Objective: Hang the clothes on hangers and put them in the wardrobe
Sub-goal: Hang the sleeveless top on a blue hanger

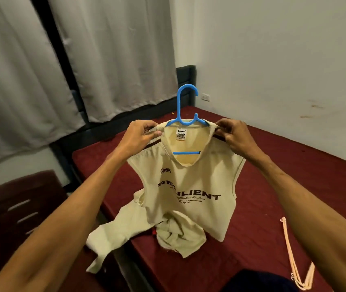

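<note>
**A:** What does each grip have?

**B:** The left grip (140, 135) pinches the left shoulder of the cream sleeveless top (189, 186), with fingers curled on the fabric. The right grip (231, 133) pinches the right shoulder the same way.

**A:** And the hanger?

**B:** The blue hanger (180, 106) sits inside the top. Its hook stands clear above the neck, and its crossbar shows through the neck opening. Its arms are hidden under the fabric. The top hangs over the red bed (283, 165), and its hem trails onto a crumpled cream garment (178, 232).

**A:** Room to move?

**B:** There is bare mattress to the right and far side, up to the wall (273, 49). Curtains (115, 49) close the far left. Cream cloth spills over the bed's left edge, beside dark drawers (20, 207).

**A:** Anything unclear?

**B:** Peach hangers (289, 247) lie near right, and I cannot count them. A dark shape (256, 281) is cut off at the near edge.
</note>
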